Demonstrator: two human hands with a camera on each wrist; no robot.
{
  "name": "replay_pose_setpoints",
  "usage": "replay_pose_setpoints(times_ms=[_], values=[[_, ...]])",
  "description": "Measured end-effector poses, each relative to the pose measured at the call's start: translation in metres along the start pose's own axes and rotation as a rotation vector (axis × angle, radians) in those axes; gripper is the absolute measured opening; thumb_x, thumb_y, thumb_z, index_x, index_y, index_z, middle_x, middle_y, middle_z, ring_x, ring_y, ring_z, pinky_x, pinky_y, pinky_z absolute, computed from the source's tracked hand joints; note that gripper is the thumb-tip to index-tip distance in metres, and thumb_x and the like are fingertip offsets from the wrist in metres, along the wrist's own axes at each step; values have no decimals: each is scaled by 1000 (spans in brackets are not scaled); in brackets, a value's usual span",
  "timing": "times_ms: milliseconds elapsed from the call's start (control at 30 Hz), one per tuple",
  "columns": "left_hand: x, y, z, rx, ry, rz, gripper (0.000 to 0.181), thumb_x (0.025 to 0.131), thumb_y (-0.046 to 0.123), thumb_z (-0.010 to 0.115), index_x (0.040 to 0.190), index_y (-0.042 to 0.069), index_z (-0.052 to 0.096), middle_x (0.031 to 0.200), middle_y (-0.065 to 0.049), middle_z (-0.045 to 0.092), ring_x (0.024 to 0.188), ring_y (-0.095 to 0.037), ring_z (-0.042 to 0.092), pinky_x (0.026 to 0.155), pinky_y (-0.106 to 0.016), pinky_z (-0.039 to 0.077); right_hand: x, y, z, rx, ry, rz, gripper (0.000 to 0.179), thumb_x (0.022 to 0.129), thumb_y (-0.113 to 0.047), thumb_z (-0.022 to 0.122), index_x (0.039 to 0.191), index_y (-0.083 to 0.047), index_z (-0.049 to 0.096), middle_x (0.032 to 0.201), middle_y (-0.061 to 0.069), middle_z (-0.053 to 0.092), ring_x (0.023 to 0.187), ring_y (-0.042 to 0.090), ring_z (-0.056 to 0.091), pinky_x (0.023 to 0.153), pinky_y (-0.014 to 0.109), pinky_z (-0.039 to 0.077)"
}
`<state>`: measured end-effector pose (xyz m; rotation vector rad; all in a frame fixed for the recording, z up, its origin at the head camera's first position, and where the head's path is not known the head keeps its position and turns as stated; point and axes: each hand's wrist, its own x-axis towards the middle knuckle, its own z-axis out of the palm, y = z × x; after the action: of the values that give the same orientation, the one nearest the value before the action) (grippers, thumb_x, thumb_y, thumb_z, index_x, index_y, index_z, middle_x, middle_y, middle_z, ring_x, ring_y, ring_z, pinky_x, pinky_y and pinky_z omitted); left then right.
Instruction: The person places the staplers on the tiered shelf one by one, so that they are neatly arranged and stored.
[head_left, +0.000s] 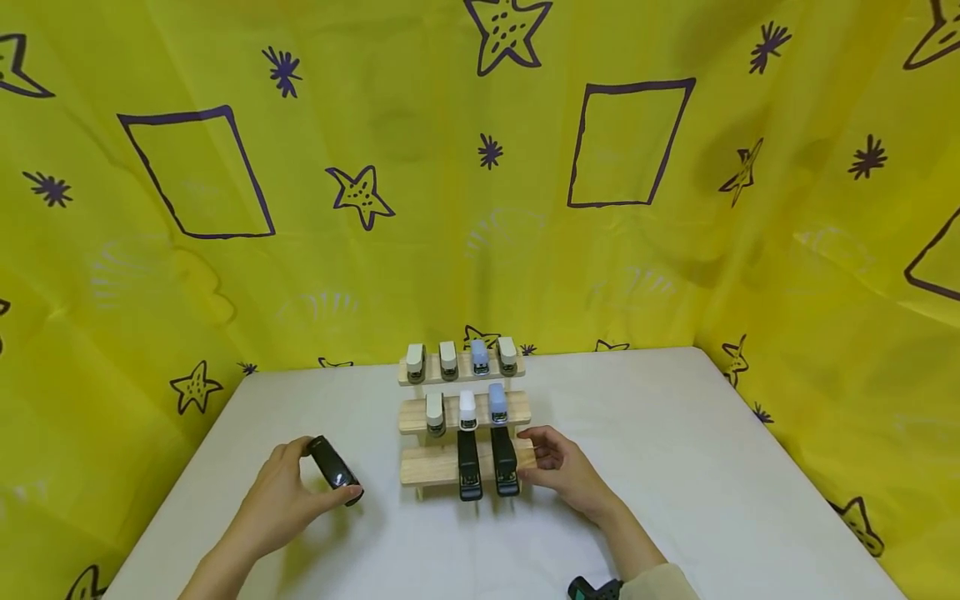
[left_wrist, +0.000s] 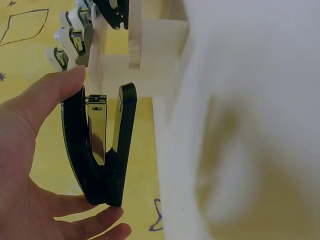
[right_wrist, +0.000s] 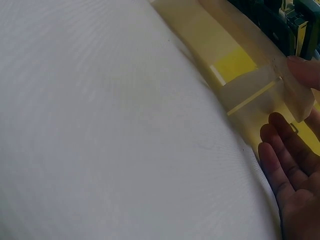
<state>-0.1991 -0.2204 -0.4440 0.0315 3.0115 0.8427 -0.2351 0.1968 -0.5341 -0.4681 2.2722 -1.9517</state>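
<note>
A black stapler (left_wrist: 114, 145) spans the thumb and fingers of my left hand (head_left: 281, 498), which holds it by its two ends above the table, left of a wooden three-step display rack (head_left: 430, 467). In the left wrist view its jaws stand apart. My right hand (head_left: 567, 475) grips the right end of the rack's lowest board (right_wrist: 295, 95), thumb at the front and index finger behind, the other fingers loosely bent below. Two black staplers, one left (head_left: 468, 467) and one right (head_left: 505, 462), lie on that lowest board, handles toward me.
Small white, cream and blue staplers stand on the middle board (head_left: 411, 417) and top board (head_left: 465, 368). A white cloth (head_left: 637, 417) covers the table, and yellow patterned curtains (head_left: 420, 275) rise behind and beside it. A dark device (head_left: 592, 588) shows near my right sleeve.
</note>
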Motion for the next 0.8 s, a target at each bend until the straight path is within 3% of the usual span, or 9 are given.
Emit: replay_pose_setpoints(times_ms=[200, 800], values=[[2, 9, 3, 11, -1, 53, 113, 71, 70, 85, 145, -4, 44, 144, -29, 52, 133, -48, 48, 104, -65, 44, 0, 1, -1, 1, 7, 12, 56, 86, -9, 81, 136, 0, 56, 122, 21, 64, 100, 15, 65, 87, 24, 54], [-3, 37, 9, -19, -33, 97, 117, 66, 74, 85, 151, 4, 43, 147, -20, 52, 136, -41, 48, 106, -63, 44, 1, 2, 0, -8, 17, 31, 56, 86, -9, 81, 136, -2, 57, 120, 16, 64, 98, 16, 64, 86, 24, 54]])
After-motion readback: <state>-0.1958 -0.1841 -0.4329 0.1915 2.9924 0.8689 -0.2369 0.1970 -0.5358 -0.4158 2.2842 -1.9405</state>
